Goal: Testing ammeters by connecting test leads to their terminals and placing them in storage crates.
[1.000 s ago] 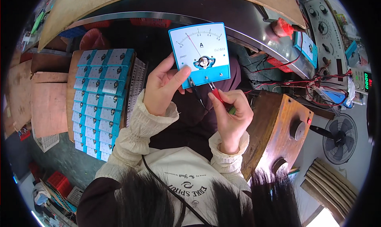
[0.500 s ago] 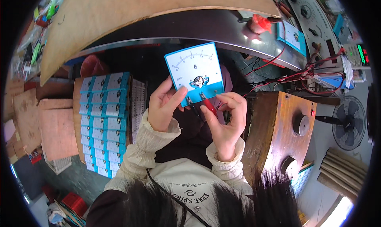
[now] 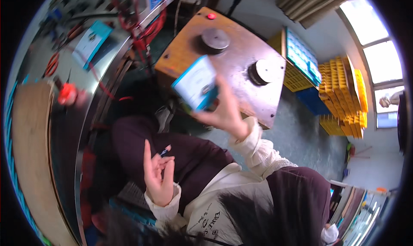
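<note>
In my right hand [image 3: 226, 112] is a square panel meter [image 3: 195, 84] with a white face and blue edging, blurred by motion. My fingers grip it by its lower right side, in front of a wooden box [image 3: 241, 48] with two round metal discs on top. My left hand [image 3: 159, 177] is over my lap, its index finger stretched out and the others curled. Between the curled fingers shows a small dark piece [image 3: 164, 152] that looks like a black test clip. Where its wire runs is hidden.
Another meter [image 3: 91, 44] lies on the metal bench at the left, near an orange-red object [image 3: 67, 94] and red-handled scissors [image 3: 51, 64]. Red wires [image 3: 148, 35] hang at the bench's end. More meters [image 3: 303, 54] sit on yellow crates, with stacked yellow crates [image 3: 340, 91] beyond.
My view has turned to the right. The meter has left my left hand and is now in my right, over by the wooden box. The red clip is off the meter. My hands have moved apart.
</note>
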Demonstrator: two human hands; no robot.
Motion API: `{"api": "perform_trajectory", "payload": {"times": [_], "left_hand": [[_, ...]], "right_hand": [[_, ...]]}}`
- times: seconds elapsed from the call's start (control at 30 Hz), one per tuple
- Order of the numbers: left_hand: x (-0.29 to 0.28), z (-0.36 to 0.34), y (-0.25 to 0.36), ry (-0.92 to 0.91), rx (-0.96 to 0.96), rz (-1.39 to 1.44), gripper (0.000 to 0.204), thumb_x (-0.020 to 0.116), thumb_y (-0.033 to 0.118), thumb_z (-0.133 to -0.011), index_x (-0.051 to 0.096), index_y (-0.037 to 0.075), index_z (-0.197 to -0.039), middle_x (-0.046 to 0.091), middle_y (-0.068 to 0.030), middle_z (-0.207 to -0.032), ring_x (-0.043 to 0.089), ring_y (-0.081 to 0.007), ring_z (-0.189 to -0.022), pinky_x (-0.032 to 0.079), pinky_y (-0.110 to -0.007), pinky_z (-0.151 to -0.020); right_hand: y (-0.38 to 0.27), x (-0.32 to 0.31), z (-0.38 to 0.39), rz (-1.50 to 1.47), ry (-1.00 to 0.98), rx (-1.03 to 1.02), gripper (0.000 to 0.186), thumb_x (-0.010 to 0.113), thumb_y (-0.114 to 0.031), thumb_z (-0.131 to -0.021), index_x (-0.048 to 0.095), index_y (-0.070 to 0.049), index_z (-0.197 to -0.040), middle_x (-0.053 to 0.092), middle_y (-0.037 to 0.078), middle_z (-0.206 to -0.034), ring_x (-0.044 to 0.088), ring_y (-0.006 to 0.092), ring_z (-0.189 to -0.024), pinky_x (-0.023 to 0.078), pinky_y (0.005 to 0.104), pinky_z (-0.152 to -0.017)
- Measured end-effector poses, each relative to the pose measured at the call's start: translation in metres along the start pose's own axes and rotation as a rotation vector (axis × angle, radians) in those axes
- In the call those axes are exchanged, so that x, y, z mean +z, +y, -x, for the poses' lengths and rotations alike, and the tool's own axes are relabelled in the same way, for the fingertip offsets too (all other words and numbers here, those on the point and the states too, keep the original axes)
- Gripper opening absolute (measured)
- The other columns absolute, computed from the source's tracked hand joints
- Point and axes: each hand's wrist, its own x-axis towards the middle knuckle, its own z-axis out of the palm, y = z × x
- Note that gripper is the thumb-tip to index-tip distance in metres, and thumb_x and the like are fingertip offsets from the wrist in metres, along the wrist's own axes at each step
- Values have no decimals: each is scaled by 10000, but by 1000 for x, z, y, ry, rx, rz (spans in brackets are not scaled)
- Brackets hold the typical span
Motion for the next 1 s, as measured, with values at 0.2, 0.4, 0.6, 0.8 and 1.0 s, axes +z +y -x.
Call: {"api": "perform_trajectory", "payload": {"times": [0.2, 0.4, 0.6, 0.8, 1.0], "left_hand": [[-23, -16, -4, 55, -99, -94, 626, 556, -27, -990, 273, -24, -1549, 640, -188, -1223, 619, -126, -1002, 488, -260, -951], [-25, -25, 2, 51, -69, -108, 633, 555, -35, -985, 268, -21, -1549, 650, -174, -1183, 627, -141, -1021, 488, -272, -968], [-18, -23, -4, 35, -114, -110, 612, 564, -42, -979, 304, -24, -1532, 661, -157, -1156, 634, -150, -1033, 486, -271, -972], [-21, -19, -3, 47, -142, -116, 602, 566, -35, -981, 316, -22, -1529, 666, -156, -1157, 630, -145, -1031, 476, -269, -977], [-31, -15, 3, 76, -168, -157, 594, 561, -8, -994, 313, -21, -1533, 672, -155, -1162, 620, -135, -1011, 467, -272, -977]], "right_hand": [[106, -116, -50, 652, 619, 339, 974, 881, -462, -682, 476, 124, -1345, 636, 247, -1170, 645, 349, -1044, 510, 388, -915], [138, -119, -46, 617, 608, 343, 1061, 845, -533, -715, 397, 111, -1431, 535, 283, -1352, 531, 375, -1268, 424, 426, -1065], [131, -121, -47, 608, 575, 367, 1073, 833, -547, -724, 383, 116, -1438, 514, 286, -1376, 513, 377, -1289, 414, 421, -1079], [126, -120, -47, 611, 585, 356, 1076, 829, -549, -729, 374, 120, -1439, 522, 286, -1360, 519, 379, -1278, 412, 423, -1079], [126, -120, -48, 600, 571, 377, 1058, 835, -539, -727, 385, 111, -1430, 530, 282, -1351, 527, 376, -1268, 416, 417, -1072]]}}
